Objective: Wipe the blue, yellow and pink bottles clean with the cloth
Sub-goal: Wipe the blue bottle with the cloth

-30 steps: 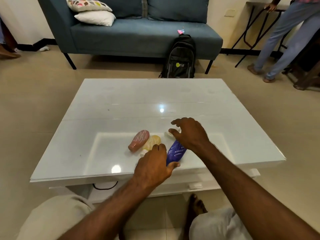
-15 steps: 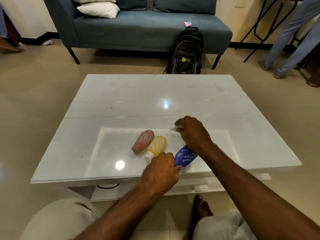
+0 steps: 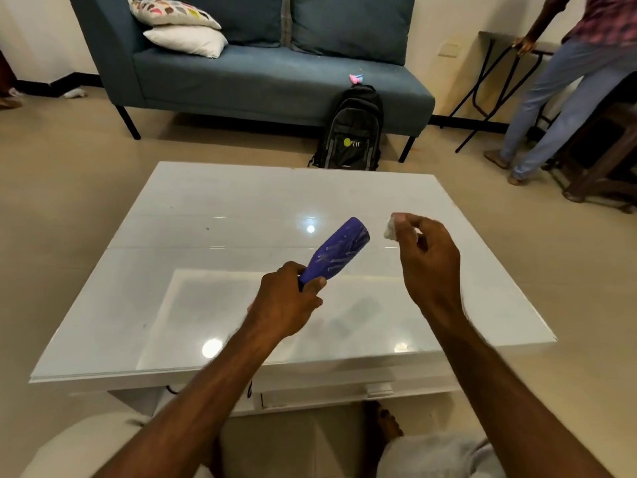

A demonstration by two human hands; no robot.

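Note:
My left hand (image 3: 286,305) grips the neck end of the blue bottle (image 3: 336,253) and holds it in the air over the white table (image 3: 213,208), base tilted up and away; white streaks mark its side. To the right of the bottle, apart from it, my right hand (image 3: 427,260) pinches a small whitish cloth (image 3: 391,231) between thumb and fingertips. The yellow and pink bottles are hidden, likely behind my left hand and forearm.
A blue sofa (image 3: 275,81) with two cushions stands beyond the table, a black backpack (image 3: 351,132) leaning against it. A person in jeans (image 3: 558,108) stands at the far right beside a folding stand and a dark wooden stool.
My left hand has lifted the blue bottle off the table and tilted its base upward. My right hand has picked up the cloth and risen to the right.

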